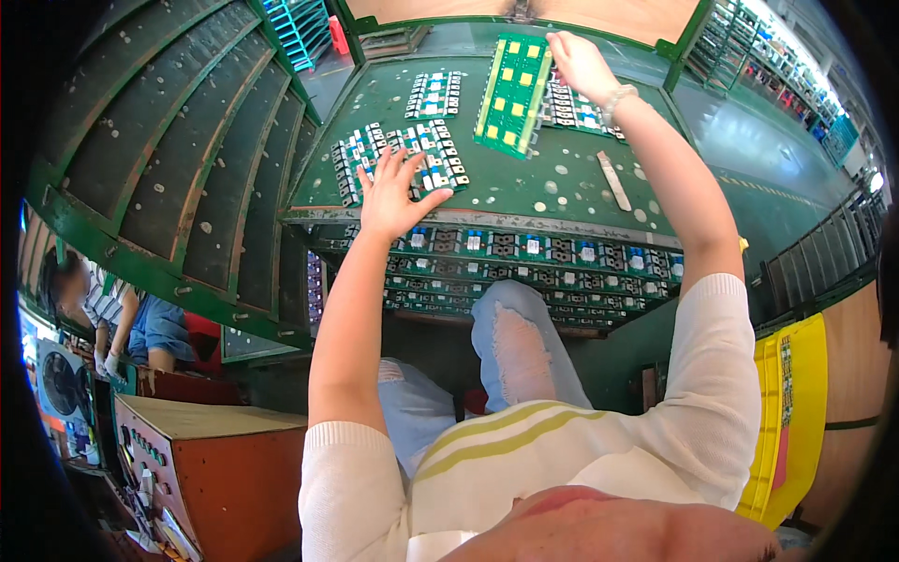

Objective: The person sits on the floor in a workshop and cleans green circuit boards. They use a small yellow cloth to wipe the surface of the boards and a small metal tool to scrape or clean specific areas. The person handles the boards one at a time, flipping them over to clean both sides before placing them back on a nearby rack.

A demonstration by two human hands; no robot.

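A green circuit board [512, 92] with yellowish square pads is tilted up above the green shelf top [524, 187], its pad side toward me. My right hand [582, 67] grips it at the upper right edge; part of its fingers is behind the board. My left hand [391, 194] lies with fingers spread on a populated circuit board [435, 155] at the left. Beside that, another populated board [348, 169] reaches out to the left. Farther back lies one more board [434, 95]. Behind my right wrist rests a further board [573, 110], partly hidden.
A flat pale strip [614, 181] lies right of centre on the top. Lower shelves [524, 272] hold several rows of boards. A green slatted rack [178, 169] stands at the left, a yellow bin [791, 421] at the right. A co-worker [122, 314] sits far left.
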